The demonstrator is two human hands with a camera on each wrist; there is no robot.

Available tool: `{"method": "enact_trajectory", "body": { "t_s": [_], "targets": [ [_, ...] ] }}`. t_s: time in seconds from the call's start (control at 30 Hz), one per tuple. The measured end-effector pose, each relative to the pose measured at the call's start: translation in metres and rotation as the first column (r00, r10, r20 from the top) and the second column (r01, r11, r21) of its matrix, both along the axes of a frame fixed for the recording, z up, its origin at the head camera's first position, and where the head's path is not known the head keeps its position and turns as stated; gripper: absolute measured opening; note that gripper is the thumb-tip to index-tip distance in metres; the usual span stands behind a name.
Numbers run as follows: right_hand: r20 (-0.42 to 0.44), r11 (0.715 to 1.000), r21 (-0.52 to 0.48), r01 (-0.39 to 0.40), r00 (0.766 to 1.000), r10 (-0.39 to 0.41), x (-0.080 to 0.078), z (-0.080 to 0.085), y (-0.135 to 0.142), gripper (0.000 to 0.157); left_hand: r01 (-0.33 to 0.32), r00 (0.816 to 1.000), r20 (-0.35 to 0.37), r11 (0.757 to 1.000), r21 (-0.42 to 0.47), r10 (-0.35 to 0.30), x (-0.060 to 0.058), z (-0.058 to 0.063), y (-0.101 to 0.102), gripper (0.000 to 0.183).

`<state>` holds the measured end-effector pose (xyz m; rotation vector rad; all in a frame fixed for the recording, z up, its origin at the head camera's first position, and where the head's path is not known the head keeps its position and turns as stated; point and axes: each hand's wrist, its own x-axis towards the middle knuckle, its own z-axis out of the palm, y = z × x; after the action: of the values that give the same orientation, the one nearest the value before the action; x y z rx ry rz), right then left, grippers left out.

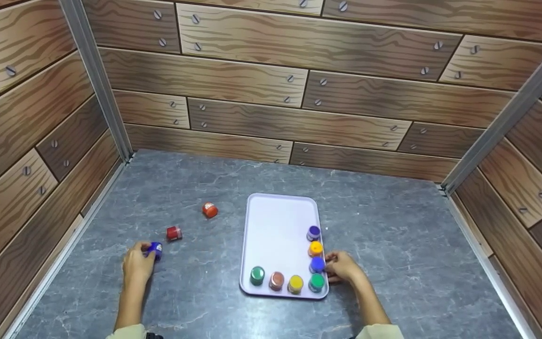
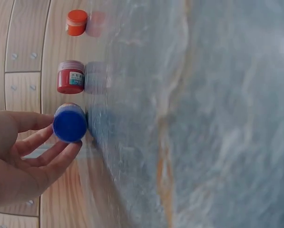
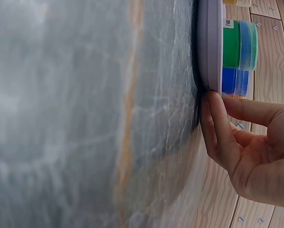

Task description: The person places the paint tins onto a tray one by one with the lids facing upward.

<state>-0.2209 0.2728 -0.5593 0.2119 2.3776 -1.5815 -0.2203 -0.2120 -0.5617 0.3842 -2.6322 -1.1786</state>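
Note:
My left hand (image 1: 137, 264) pinches a blue paint jar (image 1: 157, 250) on the left of the table. In the left wrist view the jar's blue end (image 2: 69, 125) faces the camera, thumb and fingers around its side. My right hand (image 1: 345, 266) grips the right rim of a pale lilac tray (image 1: 278, 226). In the right wrist view, the fingers meet the tray's edge (image 3: 210, 47) close by a blue jar (image 3: 235, 81) and a green jar (image 3: 231, 45). Just beyond my left hand lies a red jar (image 1: 173, 233), with an orange jar (image 1: 210, 210) farther back.
Upright jars line the tray's near and right sides: dark green (image 1: 257, 275), brown (image 1: 276, 281), yellow (image 1: 295, 284), green (image 1: 316, 282), blue (image 1: 317, 264), orange-yellow (image 1: 315, 248) and purple (image 1: 314, 232). Wood-patterned walls (image 1: 252, 113) enclose the grey table (image 1: 195, 292) at the back and sides.

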Motion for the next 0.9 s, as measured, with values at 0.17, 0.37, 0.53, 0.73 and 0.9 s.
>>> {"method": "enact_trajectory", "body": {
  "t_s": [0.17, 0.37, 0.53, 0.73, 0.9],
  "targets": [
    [-0.002, 1.000, 0.019, 0.025, 1.000, -0.025, 0.000, 0.000, -0.001, 0.020, -0.012, 0.999, -0.047, 1.000, -0.019, 0.011, 0.001, -0.002, 0.006, 0.020],
    [0.002, 0.999, 0.019, 0.049, 0.999, -0.050, 0.000, 0.001, -0.002, 0.021, 0.011, 0.997, -0.075, 0.996, -0.093, -0.018, -0.001, -0.004, 0.009, 0.022],
    [0.003, 0.998, 0.022, 0.051, 0.999, -0.052, 0.000, -0.001, -0.002, 0.023, 0.120, 0.982, -0.120, 0.970, -0.213, -0.148, -0.006, -0.006, 0.003, 0.024],
    [0.013, 0.999, 0.011, 0.043, 0.999, -0.043, 0.000, -0.001, -0.002, 0.023, 0.251, 0.909, -0.232, 0.900, -0.357, -0.345, -0.012, -0.009, -0.003, 0.025],
    [0.020, 0.999, -0.002, 0.039, 0.999, -0.038, -0.002, 0.000, -0.002, 0.022, 0.294, 0.859, -0.276, 0.856, -0.424, -0.432, -0.017, -0.009, -0.006, 0.024]
  ]
}}
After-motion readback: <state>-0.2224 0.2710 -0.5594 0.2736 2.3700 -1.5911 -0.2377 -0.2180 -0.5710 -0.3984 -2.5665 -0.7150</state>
